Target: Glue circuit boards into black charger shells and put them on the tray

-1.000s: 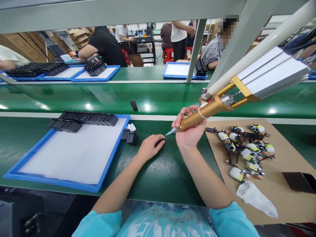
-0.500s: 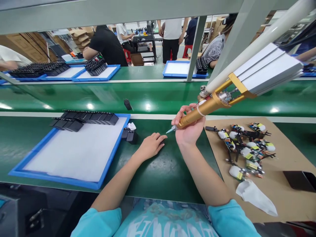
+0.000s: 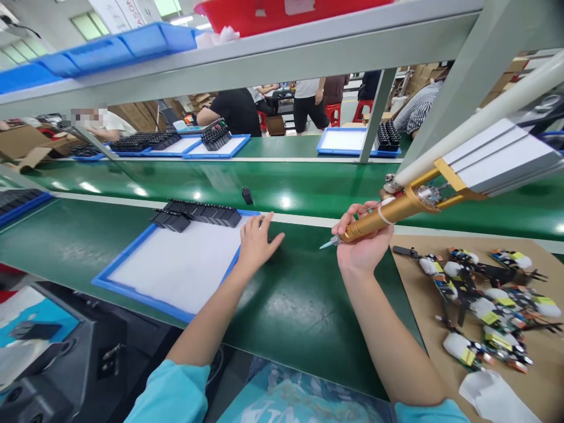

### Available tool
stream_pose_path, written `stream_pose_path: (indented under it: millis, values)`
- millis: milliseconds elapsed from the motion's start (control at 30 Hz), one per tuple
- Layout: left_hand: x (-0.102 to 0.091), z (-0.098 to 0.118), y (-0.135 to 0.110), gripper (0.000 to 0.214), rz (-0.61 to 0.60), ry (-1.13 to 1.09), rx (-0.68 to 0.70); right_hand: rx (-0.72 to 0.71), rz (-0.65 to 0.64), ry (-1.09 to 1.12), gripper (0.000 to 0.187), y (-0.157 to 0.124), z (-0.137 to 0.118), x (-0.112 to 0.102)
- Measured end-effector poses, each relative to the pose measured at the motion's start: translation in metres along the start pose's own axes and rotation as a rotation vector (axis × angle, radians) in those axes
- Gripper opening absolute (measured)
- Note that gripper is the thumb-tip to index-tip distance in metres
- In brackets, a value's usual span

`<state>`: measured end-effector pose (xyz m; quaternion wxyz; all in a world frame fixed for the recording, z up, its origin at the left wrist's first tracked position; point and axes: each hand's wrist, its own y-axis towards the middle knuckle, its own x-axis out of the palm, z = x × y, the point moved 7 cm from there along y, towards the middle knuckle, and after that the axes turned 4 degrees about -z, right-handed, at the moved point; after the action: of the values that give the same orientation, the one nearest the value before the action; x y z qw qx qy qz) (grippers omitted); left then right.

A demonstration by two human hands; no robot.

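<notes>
My right hand (image 3: 363,252) is closed around a gold dispensing gun (image 3: 379,218), whose pale blue tapered nozzle (image 3: 328,242) points left and down over the green bench. Spread fingers show on my left hand (image 3: 258,241), which is at the right rim of the blue tray (image 3: 145,305); I see nothing held in it. It hides most of what lies beneath it, with only a dark bit showing by the thumb. Rows of black adapter cases (image 3: 202,212) stand along the tray's far side on its white lining.
Circuit boards (image 3: 489,294) and a white cloth (image 3: 496,393) lie on a brown cardboard sheet (image 3: 409,270) at right. One black adapter (image 3: 247,195) sits on the green belt (image 3: 291,188). A metal shelf beam (image 3: 282,76) crosses above. Other people sit and stand beyond the belt.
My left hand has moved left and away from the nozzle, its fingers spreading over the tray's right edge. My right hand still holds the dispensing gun. The view has tilted up and turned left.
</notes>
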<state>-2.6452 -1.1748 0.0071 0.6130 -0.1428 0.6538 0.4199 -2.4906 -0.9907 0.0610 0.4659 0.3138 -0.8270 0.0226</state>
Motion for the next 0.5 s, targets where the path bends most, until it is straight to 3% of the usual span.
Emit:
stream_pose_path:
  millis: [100,200,267,367,500]
  values:
    - [0.0,-0.051,0.065,0.058,-0.021,-0.047,-0.215,-0.006,0.009,-0.007,0.024,0.001,-0.001,-0.001]
    - [0.028,-0.112,0.12,0.077,-0.263,-0.08,-0.512,-0.007,0.022,-0.005,0.023,0.003,-0.002,-0.004]
    - [0.042,-0.138,0.144,0.079,-0.323,-0.092,-0.6,-0.003,0.024,0.002,0.024,0.004,-0.001,-0.006]
    - [0.054,-0.158,0.162,0.073,-0.353,-0.101,-0.651,0.002,0.016,0.007,0.025,0.006,0.001,-0.008]
    - [0.061,-0.163,0.17,0.057,-0.395,-0.098,-0.645,-0.003,0.004,-0.001,0.024,0.01,0.001,-0.011]
